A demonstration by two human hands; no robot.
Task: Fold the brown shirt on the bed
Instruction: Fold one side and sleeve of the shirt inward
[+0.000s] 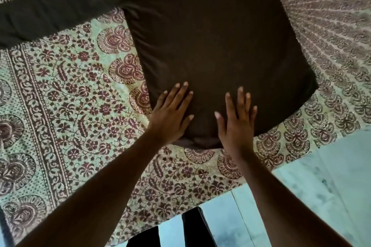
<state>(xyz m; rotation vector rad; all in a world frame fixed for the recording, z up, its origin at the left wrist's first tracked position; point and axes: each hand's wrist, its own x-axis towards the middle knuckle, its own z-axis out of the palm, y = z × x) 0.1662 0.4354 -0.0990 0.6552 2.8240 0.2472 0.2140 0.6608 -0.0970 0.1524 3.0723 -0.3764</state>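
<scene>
The brown shirt [210, 42] lies spread flat on the bed, its hem nearest me and one long sleeve [50, 14] stretched out to the left. The right side of the shirt looks folded in, with a straight edge. My left hand [171, 112] rests flat on the lower left part of the shirt, fingers straight and spread. My right hand [236, 118] lies flat beside it on the hem area, fingers straight too. Both palms press on the cloth, and the hem bunches slightly between my wrists.
A patterned bedsheet [70, 106] with maroon flowers covers the bed. The bed's near edge [220, 188] runs diagonally at the lower right, with pale tiled floor [331, 186] beyond it. My dark-clothed legs [192, 226] stand at the bed's edge.
</scene>
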